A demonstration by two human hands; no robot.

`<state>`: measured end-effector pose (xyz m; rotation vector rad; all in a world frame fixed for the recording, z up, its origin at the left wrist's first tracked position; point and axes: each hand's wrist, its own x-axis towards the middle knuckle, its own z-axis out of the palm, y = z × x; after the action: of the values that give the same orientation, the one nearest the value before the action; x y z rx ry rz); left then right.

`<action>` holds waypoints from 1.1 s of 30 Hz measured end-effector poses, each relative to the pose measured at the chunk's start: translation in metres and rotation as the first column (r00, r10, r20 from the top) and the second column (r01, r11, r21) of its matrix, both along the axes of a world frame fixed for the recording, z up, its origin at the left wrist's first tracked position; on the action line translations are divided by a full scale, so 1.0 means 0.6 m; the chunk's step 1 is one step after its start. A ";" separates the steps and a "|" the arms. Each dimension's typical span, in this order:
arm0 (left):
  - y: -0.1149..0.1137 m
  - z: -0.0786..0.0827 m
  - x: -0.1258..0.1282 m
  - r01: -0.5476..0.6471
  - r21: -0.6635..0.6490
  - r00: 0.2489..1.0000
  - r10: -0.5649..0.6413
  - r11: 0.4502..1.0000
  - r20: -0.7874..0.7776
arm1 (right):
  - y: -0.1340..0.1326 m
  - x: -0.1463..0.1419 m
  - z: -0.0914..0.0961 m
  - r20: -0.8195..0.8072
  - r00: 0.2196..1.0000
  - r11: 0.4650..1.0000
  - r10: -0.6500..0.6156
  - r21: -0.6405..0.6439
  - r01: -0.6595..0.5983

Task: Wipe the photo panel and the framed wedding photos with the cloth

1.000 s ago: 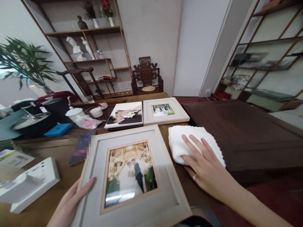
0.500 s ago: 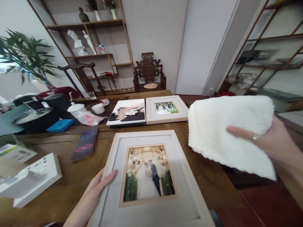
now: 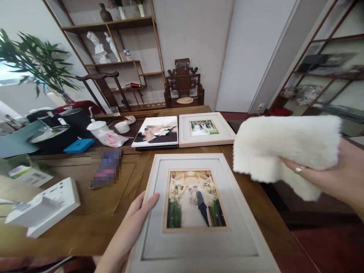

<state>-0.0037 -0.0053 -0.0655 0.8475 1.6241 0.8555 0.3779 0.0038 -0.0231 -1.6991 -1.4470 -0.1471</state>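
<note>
The near frame point(image 3: 196, 201) has the power strip point(image 3: 68, 199) left, the cloth point(image 3: 284, 142) right.

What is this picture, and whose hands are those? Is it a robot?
No robot here! They're one person's own two bare hands. A camera worn on that person's head looks forward and down, so you see almost what they see. The left hand grips the left edge of a framed photo. The right hand holds a white cloth up beside it. Farther back on the wooden table lies another framed photo, and over to the left is a blue box.
</note>
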 end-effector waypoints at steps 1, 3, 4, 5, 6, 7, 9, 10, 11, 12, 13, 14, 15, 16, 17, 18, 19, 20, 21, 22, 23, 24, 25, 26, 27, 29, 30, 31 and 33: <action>0.000 -0.001 0.001 0.005 0.015 1.000 -0.005 1.000 -0.015 | 0.000 -0.007 0.001 0.087 0.995 0.998 -0.038 0.061 0.033; -0.001 -0.001 0.004 0.008 0.041 1.000 -0.007 0.999 -0.027 | 0.002 -0.020 0.000 0.168 0.982 0.990 -0.091 0.118 0.072; -0.002 -0.001 0.005 0.009 0.046 1.000 -0.008 0.999 -0.022 | 0.005 -0.024 -0.002 0.189 0.977 0.990 -0.095 0.121 0.072; -0.002 0.000 0.006 0.010 0.043 1.000 -0.009 0.999 -0.015 | 0.008 -0.027 -0.005 0.218 0.973 0.993 -0.080 0.106 0.058; -0.003 0.001 0.007 0.011 0.036 1.000 -0.010 0.999 -0.010 | 0.013 -0.027 -0.009 0.259 0.964 0.996 -0.055 0.076 0.036; -0.003 0.001 0.007 0.010 0.027 1.000 -0.009 1.000 -0.010 | 0.019 -0.026 -0.013 0.311 0.950 0.999 -0.026 0.046 0.012; -0.003 0.002 0.007 0.009 0.016 1.000 -0.008 1.000 -0.016 | 0.030 -0.020 -0.019 0.405 0.914 0.999 0.016 0.026 -0.029; -0.003 0.002 0.007 0.012 0.016 1.000 -0.011 1.000 -0.022 | 0.034 -0.018 -0.020 0.441 0.897 0.998 0.030 0.033 -0.049; -0.003 0.001 0.008 0.017 0.026 0.999 -0.016 1.000 -0.030 | 0.037 -0.017 -0.018 0.471 0.881 0.996 0.035 0.054 -0.069; -0.003 0.001 0.008 0.025 0.041 0.999 -0.023 0.999 -0.039 | 0.039 -0.017 -0.016 0.500 0.865 0.993 0.032 0.084 -0.085; -0.003 -0.001 0.009 0.033 0.064 0.998 -0.030 0.997 -0.046 | 0.040 -0.021 -0.012 0.528 0.849 0.987 0.027 0.119 -0.105; -0.003 -0.002 0.010 0.038 0.092 0.998 -0.033 0.995 -0.051 | 0.041 -0.026 -0.010 0.553 0.833 0.977 0.029 0.159 -0.140; -0.003 -0.004 0.011 0.037 0.123 0.998 -0.031 0.992 -0.049 | 0.041 -0.035 -0.010 0.576 0.816 0.961 0.053 0.194 -0.199; -0.003 -0.005 0.012 0.032 0.152 0.999 -0.026 0.988 -0.043 | 0.041 -0.045 -0.014 0.598 0.795 0.937 0.100 0.212 -0.277; -0.003 -0.007 0.014 0.028 0.170 0.999 -0.022 0.985 -0.035 | 0.041 -0.057 -0.022 0.620 0.766 0.911 0.168 0.200 -0.361; -0.004 -0.008 0.015 0.026 0.178 0.999 -0.020 0.984 -0.033 | 0.042 -0.069 -0.033 0.637 0.730 0.885 0.248 0.157 -0.438; -0.004 -0.010 0.016 0.029 0.182 0.999 -0.023 0.983 -0.040 | 0.042 -0.081 -0.046 0.645 0.687 0.864 0.335 0.082 -0.497; -0.004 -0.011 0.017 0.037 0.191 0.998 -0.027 0.981 -0.055 | 0.043 -0.093 -0.061 0.639 0.644 0.844 0.420 -0.013 -0.537; -0.004 -0.013 0.017 0.052 0.209 0.996 -0.036 0.977 -0.078 | 0.044 -0.103 -0.075 0.622 0.610 0.825 0.491 -0.107 -0.555; -0.004 -0.015 0.016 0.072 0.241 0.992 -0.045 0.968 -0.114 | 0.045 -0.111 -0.086 0.598 0.589 0.807 0.544 -0.179 -0.563; -0.002 -0.018 0.015 0.098 0.283 0.985 -0.052 0.954 -0.166 | 0.046 -0.116 -0.095 0.571 0.583 0.793 0.578 -0.226 -0.565; 0.000 -0.021 0.014 0.132 0.326 0.971 -0.057 0.936 -0.231 | 0.047 -0.119 -0.100 0.545 0.590 0.787 0.596 -0.252 -0.563; 0.003 -0.025 0.012 0.176 0.359 0.949 -0.062 0.916 -0.308 | 0.049 -0.120 -0.103 0.520 0.607 0.789 0.600 -0.262 -0.555; 0.007 -0.029 0.010 0.227 0.383 0.918 -0.066 0.895 -0.391 | 0.052 -0.119 -0.102 0.502 0.628 0.797 0.594 -0.262 -0.544; 0.012 -0.033 0.008 0.276 0.399 0.880 -0.063 0.874 -0.471 | 0.054 -0.118 -0.101 0.491 0.645 0.805 0.586 -0.257 -0.535; 0.024 -0.042 0.005 0.359 0.426 0.802 -0.041 0.830 -0.595 | 0.060 -0.116 -0.097 0.489 0.651 0.809 0.580 -0.253 -0.531; 0.031 -0.045 0.004 0.386 0.442 0.773 -0.023 0.810 -0.633 | 0.062 -0.115 -0.096 0.500 0.644 0.809 0.579 -0.248 -0.534; 0.037 -0.048 0.004 0.415 0.455 0.754 -0.018 0.788 -0.656 | 0.064 -0.115 -0.095 0.516 0.632 0.807 0.578 -0.242 -0.539; 0.047 -0.049 0.004 0.498 0.471 0.733 -0.063 0.728 -0.678 | 0.068 -0.117 -0.097 0.550 0.606 0.802 0.575 -0.230 -0.551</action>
<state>-0.0016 0.0228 -0.0950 2.0145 1.6687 0.9486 0.3078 0.0445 -0.0810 -1.1616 -2.4234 -0.3294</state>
